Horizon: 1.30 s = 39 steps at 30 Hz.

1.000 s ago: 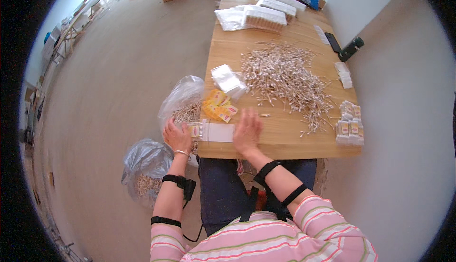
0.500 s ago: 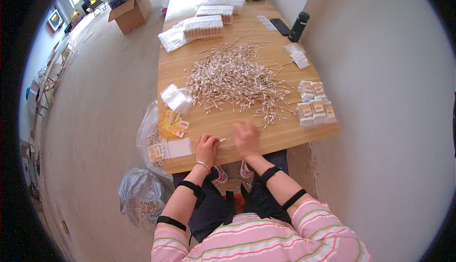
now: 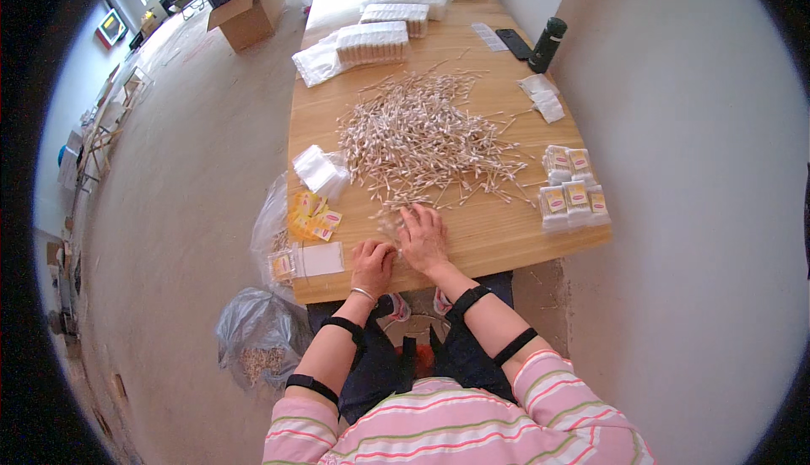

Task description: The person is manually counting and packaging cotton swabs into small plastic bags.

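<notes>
Both hands have shifted from the label sheet (image 3: 319, 258) to the stick pile (image 3: 426, 140) on the worktop (image 3: 506, 233): left hand (image 3: 372, 264) curled shut, contents unclear; right hand (image 3: 423, 237) flat, open, gathering sticks at the pile's near edge.

Bare wood along the table's (image 3: 506, 237) near edge, right of your right hand (image 3: 423, 239). Ahead, the cotton swab heap (image 3: 422, 140) blocks mid-table. Small clear bags (image 3: 319, 170) and yellow label cards (image 3: 312, 216) crowd the left edge; filled packets (image 3: 574, 195) sit at the right edge.
</notes>
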Each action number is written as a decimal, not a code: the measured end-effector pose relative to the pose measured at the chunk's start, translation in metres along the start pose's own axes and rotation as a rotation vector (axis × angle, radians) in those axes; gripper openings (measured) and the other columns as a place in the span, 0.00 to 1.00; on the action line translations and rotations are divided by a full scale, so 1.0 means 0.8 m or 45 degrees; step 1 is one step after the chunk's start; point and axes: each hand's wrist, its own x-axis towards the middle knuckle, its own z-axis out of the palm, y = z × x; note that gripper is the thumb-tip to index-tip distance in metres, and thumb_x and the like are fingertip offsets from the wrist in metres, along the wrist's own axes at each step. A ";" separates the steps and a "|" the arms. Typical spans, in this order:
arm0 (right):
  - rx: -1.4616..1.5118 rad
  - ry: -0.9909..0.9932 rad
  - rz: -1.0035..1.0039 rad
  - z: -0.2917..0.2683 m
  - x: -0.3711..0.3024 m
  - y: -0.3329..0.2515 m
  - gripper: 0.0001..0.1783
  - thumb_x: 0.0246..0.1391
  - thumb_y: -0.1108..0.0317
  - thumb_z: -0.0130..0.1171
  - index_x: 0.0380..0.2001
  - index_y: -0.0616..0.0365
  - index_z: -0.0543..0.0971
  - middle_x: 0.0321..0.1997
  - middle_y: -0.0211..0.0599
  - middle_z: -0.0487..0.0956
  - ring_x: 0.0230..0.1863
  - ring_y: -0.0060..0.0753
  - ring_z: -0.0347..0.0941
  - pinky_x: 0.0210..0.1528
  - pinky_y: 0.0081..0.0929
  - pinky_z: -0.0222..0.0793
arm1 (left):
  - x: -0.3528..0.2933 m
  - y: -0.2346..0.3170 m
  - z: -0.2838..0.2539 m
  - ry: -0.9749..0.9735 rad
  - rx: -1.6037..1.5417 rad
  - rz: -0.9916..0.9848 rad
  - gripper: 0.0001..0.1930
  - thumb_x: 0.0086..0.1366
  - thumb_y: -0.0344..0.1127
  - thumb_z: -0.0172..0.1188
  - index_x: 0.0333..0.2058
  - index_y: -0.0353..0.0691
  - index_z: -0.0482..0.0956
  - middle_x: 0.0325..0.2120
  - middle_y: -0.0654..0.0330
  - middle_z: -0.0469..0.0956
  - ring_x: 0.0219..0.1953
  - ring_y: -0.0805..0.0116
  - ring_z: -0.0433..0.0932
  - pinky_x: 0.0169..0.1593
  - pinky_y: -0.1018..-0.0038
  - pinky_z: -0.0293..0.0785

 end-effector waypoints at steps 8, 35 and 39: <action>-0.311 -0.111 -0.203 -0.022 0.035 0.045 0.22 0.49 0.65 0.53 0.50 0.47 0.73 0.60 0.30 0.64 0.62 0.43 0.54 0.61 0.43 0.51 | 0.001 -0.003 -0.003 -0.003 -0.022 -0.037 0.05 0.55 0.35 0.60 0.31 0.45 0.78 0.31 0.58 0.73 0.39 0.55 0.71 0.45 0.62 0.65; -0.278 -0.031 -0.088 -0.057 -0.023 0.038 0.27 0.43 0.54 0.63 0.48 0.49 0.73 0.53 0.38 0.66 0.57 0.43 0.57 0.59 0.43 0.52 | -0.001 -0.005 -0.001 0.044 -0.096 -0.039 0.06 0.53 0.29 0.60 0.31 0.43 0.78 0.30 0.57 0.73 0.37 0.55 0.70 0.44 0.63 0.67; -0.245 -0.053 -0.234 -0.055 -0.039 0.036 0.27 0.42 0.56 0.64 0.48 0.51 0.73 0.53 0.37 0.67 0.56 0.43 0.58 0.57 0.44 0.55 | 0.003 -0.002 -0.003 0.076 -0.086 -0.008 0.05 0.53 0.30 0.60 0.31 0.43 0.78 0.30 0.57 0.73 0.37 0.55 0.70 0.44 0.63 0.67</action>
